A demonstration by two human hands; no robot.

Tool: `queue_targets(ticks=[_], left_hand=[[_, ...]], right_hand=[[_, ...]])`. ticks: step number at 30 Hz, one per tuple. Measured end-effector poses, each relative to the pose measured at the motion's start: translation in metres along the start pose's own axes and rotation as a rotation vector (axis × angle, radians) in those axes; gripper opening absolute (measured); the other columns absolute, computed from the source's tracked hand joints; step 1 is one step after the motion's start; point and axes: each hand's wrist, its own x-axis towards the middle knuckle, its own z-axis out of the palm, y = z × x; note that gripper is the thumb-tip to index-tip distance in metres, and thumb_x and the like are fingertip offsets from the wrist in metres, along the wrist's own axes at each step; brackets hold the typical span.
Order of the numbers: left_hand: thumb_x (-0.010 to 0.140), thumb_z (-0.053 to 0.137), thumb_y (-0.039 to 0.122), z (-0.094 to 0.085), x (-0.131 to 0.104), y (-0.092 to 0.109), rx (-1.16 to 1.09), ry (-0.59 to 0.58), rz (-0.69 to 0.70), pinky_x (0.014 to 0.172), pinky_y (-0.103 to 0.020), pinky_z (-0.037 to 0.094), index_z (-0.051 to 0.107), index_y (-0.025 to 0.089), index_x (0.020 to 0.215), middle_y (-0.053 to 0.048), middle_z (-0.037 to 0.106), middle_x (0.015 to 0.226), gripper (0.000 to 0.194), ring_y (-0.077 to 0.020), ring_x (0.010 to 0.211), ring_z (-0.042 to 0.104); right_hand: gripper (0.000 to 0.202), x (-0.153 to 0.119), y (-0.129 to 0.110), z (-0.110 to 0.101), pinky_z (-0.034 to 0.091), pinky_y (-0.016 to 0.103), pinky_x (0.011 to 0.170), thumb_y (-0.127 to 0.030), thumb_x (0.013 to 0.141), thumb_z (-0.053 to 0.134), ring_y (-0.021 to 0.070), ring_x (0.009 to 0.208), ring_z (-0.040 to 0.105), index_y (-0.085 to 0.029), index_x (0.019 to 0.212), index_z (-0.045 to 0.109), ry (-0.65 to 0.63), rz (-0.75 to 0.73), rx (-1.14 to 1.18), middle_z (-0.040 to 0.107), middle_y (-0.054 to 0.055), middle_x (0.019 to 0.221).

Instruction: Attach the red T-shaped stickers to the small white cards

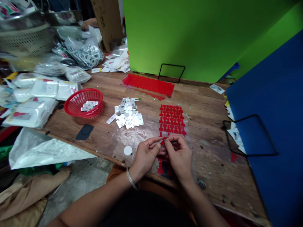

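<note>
My left hand (148,154) pinches a small silver-grey flat strip (161,142) between thumb and fingers. Against that strip, my right hand (178,154) holds a small red sticker piece (164,139) with its thumb and fingertips. Both hands meet over a sheet of red T-shaped stickers (172,118), hiding its lower middle part. Left of the sheet lies a loose pile of white and silver strips (129,115). Farther left, a red plastic basket (68,105) contains several similar strips (89,106). A white round disc (128,150) lies beside my left hand.
Red sheets (149,85) lie at the back before a green panel (184,37). Bagged packets (44,86) crowd the left. A black wire stand (251,154) leans at the blue panel (276,104). Another person's hand (89,23) shows at the far left back.
</note>
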Motion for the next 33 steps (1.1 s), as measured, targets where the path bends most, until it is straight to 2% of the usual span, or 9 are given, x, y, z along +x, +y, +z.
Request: queue_targets(ticks=[4, 9, 12, 16, 21, 26, 29, 31, 33], left_hand=[[0.071, 0.071, 0.028, 0.002, -0.004, 0.001, 0.004, 0.022, 0.041, 0.068, -0.023, 0.054, 0.063, 0.007, 0.103, -0.008, 0.073, 0.079, 0.039, -0.0146, 0.067, 0.068], [0.068, 0.074, 0.029, 0.003, -0.005, 0.001, -0.045, 0.043, 0.017, 0.07, -0.024, 0.055, 0.062, 0.007, 0.102, -0.008, 0.073, 0.077, 0.042, -0.0149, 0.067, 0.068], [0.067, 0.075, 0.029, 0.004, -0.004, 0.0, -0.08, 0.056, -0.008, 0.07, -0.024, 0.055, 0.061, 0.007, 0.103, -0.008, 0.072, 0.077, 0.045, -0.0147, 0.067, 0.068], [0.066, 0.076, 0.033, 0.002, -0.005, 0.003, -0.083, 0.019, -0.009, 0.069, -0.023, 0.055, 0.062, 0.007, 0.102, -0.008, 0.072, 0.078, 0.046, -0.0136, 0.066, 0.068], [0.063, 0.079, 0.032, -0.008, -0.008, 0.006, -0.065, -0.131, -0.035, 0.073, -0.024, 0.054, 0.062, 0.01, 0.103, -0.008, 0.07, 0.089, 0.049, -0.0129, 0.074, 0.067], [0.058, 0.08, 0.04, -0.024, -0.005, 0.009, 0.007, -0.038, -0.074, 0.06, -0.025, 0.052, 0.06, 0.01, 0.085, -0.003, 0.066, 0.063, 0.045, -0.0141, 0.058, 0.064], [0.062, 0.076, 0.042, -0.048, 0.003, 0.038, 0.165, 0.092, 0.081, 0.056, -0.025, 0.05, 0.062, 0.012, 0.086, -0.004, 0.067, 0.064, 0.041, -0.014, 0.056, 0.062], [0.071, 0.069, 0.039, -0.076, 0.01, 0.07, 0.367, 0.251, 0.314, 0.06, -0.026, 0.05, 0.064, 0.014, 0.09, -0.005, 0.068, 0.07, 0.031, -0.0146, 0.062, 0.063], [0.076, 0.064, 0.033, -0.109, 0.016, 0.107, 0.633, 0.444, 0.599, 0.072, -0.027, 0.051, 0.066, 0.017, 0.094, -0.006, 0.07, 0.087, 0.024, -0.0158, 0.078, 0.064]], right_hand=[[0.019, -0.002, -0.004, 0.002, 0.052, 0.024, 0.047, -0.034, 0.075, 0.064, 0.0107, 0.056, 0.056, -0.019, 0.08, 0.053, -0.019, 0.09, 0.111, 0.055, 0.001, 0.083], [0.041, 0.003, -0.008, 0.003, 0.053, 0.02, 0.052, -0.027, 0.062, 0.076, 0.0105, 0.065, 0.057, -0.022, 0.091, 0.048, 0.088, 0.13, 0.276, 0.056, -0.002, 0.083], [0.04, 0.005, -0.005, 0.001, 0.053, 0.022, 0.054, -0.033, 0.064, 0.076, 0.0112, 0.064, 0.058, -0.02, 0.095, 0.055, -0.055, 0.233, 0.327, 0.06, -0.001, 0.08], [0.03, 0.004, 0.0, -0.001, 0.049, 0.023, 0.046, -0.042, 0.067, 0.073, 0.0107, 0.051, 0.054, -0.018, 0.08, 0.06, -0.158, 0.354, 0.382, 0.059, -0.003, 0.066], [0.027, -0.001, 0.001, -0.002, 0.047, 0.022, 0.049, -0.042, 0.07, 0.071, 0.012, 0.055, 0.055, -0.018, 0.076, 0.063, -0.132, 0.244, 0.26, 0.06, -0.002, 0.064], [0.032, -0.008, 0.005, 0.007, 0.046, 0.024, 0.054, -0.048, 0.079, 0.06, 0.0131, 0.059, 0.054, -0.016, 0.076, 0.067, -0.142, 0.184, 0.146, 0.061, 0.001, 0.066], [0.042, -0.007, 0.008, 0.008, 0.047, 0.025, 0.056, -0.053, 0.083, 0.052, 0.0141, 0.061, 0.056, -0.015, 0.084, 0.069, -0.143, 0.205, 0.142, 0.064, 0.005, 0.071], [0.044, -0.006, 0.008, 0.006, 0.047, 0.025, 0.055, -0.054, 0.083, 0.051, 0.0137, 0.061, 0.056, -0.014, 0.087, 0.069, -0.143, 0.214, 0.151, 0.064, 0.005, 0.071], [0.041, -0.005, 0.009, 0.003, 0.047, 0.024, 0.055, -0.053, 0.082, 0.055, 0.013, 0.06, 0.056, -0.015, 0.087, 0.068, -0.116, 0.211, 0.149, 0.064, 0.004, 0.071]])
